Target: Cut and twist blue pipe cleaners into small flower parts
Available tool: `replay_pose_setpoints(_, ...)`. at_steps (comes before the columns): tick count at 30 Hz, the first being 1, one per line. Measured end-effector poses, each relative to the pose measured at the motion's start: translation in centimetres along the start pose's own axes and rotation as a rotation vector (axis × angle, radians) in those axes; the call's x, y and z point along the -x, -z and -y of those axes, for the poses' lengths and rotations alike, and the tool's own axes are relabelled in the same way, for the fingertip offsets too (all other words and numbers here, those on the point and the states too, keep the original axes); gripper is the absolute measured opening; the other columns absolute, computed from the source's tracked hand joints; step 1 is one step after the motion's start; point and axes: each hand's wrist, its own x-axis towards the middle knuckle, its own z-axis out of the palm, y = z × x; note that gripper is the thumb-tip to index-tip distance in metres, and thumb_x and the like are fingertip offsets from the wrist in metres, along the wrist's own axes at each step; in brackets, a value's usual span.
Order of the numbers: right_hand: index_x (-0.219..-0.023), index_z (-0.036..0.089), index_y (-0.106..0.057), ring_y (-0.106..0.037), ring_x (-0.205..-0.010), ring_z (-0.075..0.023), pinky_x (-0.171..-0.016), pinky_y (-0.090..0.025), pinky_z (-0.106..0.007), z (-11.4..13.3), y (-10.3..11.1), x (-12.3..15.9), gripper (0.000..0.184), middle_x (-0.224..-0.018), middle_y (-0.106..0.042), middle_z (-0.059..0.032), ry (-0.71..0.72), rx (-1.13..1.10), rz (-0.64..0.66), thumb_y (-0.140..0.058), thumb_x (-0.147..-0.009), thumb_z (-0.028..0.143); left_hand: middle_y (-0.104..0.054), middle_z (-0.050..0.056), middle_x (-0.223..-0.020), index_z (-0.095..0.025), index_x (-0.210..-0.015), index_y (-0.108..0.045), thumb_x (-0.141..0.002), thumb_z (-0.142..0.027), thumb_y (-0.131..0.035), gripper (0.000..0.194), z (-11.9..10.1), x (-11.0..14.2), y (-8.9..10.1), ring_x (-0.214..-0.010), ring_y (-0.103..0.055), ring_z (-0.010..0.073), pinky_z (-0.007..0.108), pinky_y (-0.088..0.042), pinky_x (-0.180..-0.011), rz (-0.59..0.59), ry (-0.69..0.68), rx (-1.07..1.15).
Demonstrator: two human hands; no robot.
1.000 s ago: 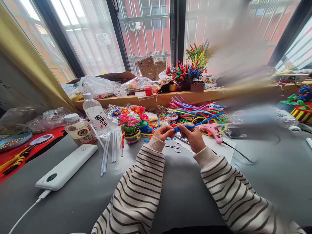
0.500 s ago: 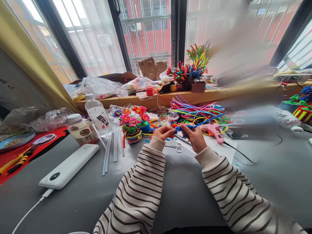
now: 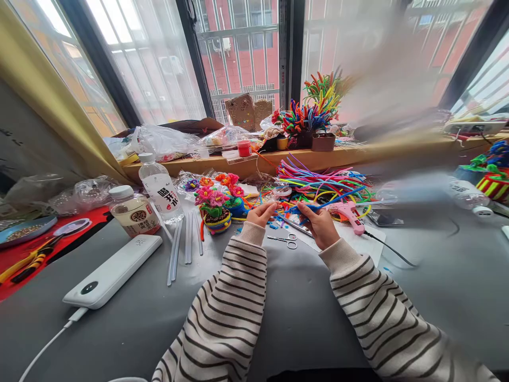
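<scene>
My right hand is closed around blue pipe cleaners, whose long ends stick out up and to the right. More of the blue fuzz shows at its fingertips, on the side toward my left hand. My left hand is pinched, thumb against fingers, a short way to the left; what lies in the pinch is too small to make out. Small scissors lie on the grey table below and between the hands. Just left of my left hand stands a small pot of pink pipe-cleaner flowers.
A pink glue gun with a black cord lies right of my right hand. Behind are loose coloured pipe cleaners. Clear glue sticks, a white power bank, a water bottle and a drink jar stand or lie left.
My left hand has moved slightly left, away from my right hand, so the gap between them is wider. My right hand stays nearly in place with the blue pipe cleaners.
</scene>
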Motion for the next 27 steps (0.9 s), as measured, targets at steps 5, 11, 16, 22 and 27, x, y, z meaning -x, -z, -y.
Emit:
replay_pose_setpoints(5, -0.060, 0.014, -0.059, -0.043, -0.043, -0.0035, -0.039, -0.032, -0.016, -0.31, 0.11, 0.01, 0.020, -0.049, -0.052, 0.0043, 0.006, 0.047, 0.105, -0.065, -0.051, 0.032, -0.062, 0.002, -0.061, -0.013, -0.074, -0.060, -0.050, -0.038, -0.063, 0.035, -0.51, 0.59, -0.96, -0.059, -0.057, 0.0119, 0.026, -0.043, -0.062, 0.258, 0.190, 0.196)
replay_pose_setpoints(11, -0.059, 0.014, -0.059, -0.041, -0.043, -0.0043, -0.040, -0.031, -0.017, -0.30, 0.08, 0.01, 0.021, -0.047, -0.051, 0.0038, -0.002, 0.088, 0.127, -0.065, -0.052, 0.033, -0.060, 0.000, -0.057, -0.011, -0.066, -0.057, -0.047, -0.035, -0.065, 0.031, -0.22, 0.47, -0.50, -0.052, -0.054, 0.0091, 0.025, -0.042, -0.058, 0.278, 0.204, 0.161)
replay_pose_setpoints(16, -0.060, 0.014, -0.058, -0.041, -0.044, -0.0045, -0.041, -0.032, -0.018, -0.19, 0.02, 0.09, 0.021, -0.048, -0.050, 0.0040, -0.017, 0.098, 0.149, -0.065, -0.052, 0.033, -0.056, -0.002, -0.051, -0.011, -0.061, -0.053, -0.047, -0.034, -0.065, 0.030, -0.53, 0.54, -0.20, -0.047, -0.050, 0.0063, 0.022, -0.039, -0.054, 0.327, 0.196, 0.146)
replay_pose_setpoints(22, -0.059, 0.014, -0.057, -0.040, -0.044, -0.0036, -0.043, -0.032, -0.017, -0.34, 0.16, 0.11, 0.020, -0.048, -0.048, 0.0042, -0.070, 0.096, 0.232, -0.064, -0.054, 0.032, -0.050, -0.004, -0.045, -0.013, -0.058, -0.045, -0.049, -0.036, -0.064, 0.032, -0.36, 0.33, -0.16, -0.044, -0.049, 0.0064, 0.019, -0.036, -0.045, 0.529, 0.295, 0.271)
replay_pose_setpoints(27, -0.063, 0.014, -0.057, -0.039, -0.044, -0.0030, -0.042, -0.032, -0.016, -0.15, 0.17, 0.22, 0.020, -0.052, -0.050, 0.0039, -0.089, 0.081, 0.230, -0.064, -0.055, 0.032, -0.054, -0.002, -0.055, -0.013, -0.065, -0.046, -0.053, -0.032, -0.064, 0.028, 0.13, 0.12, -0.07, -0.044, -0.050, 0.0065, 0.018, -0.034, -0.040, 0.501, 0.355, 0.337)
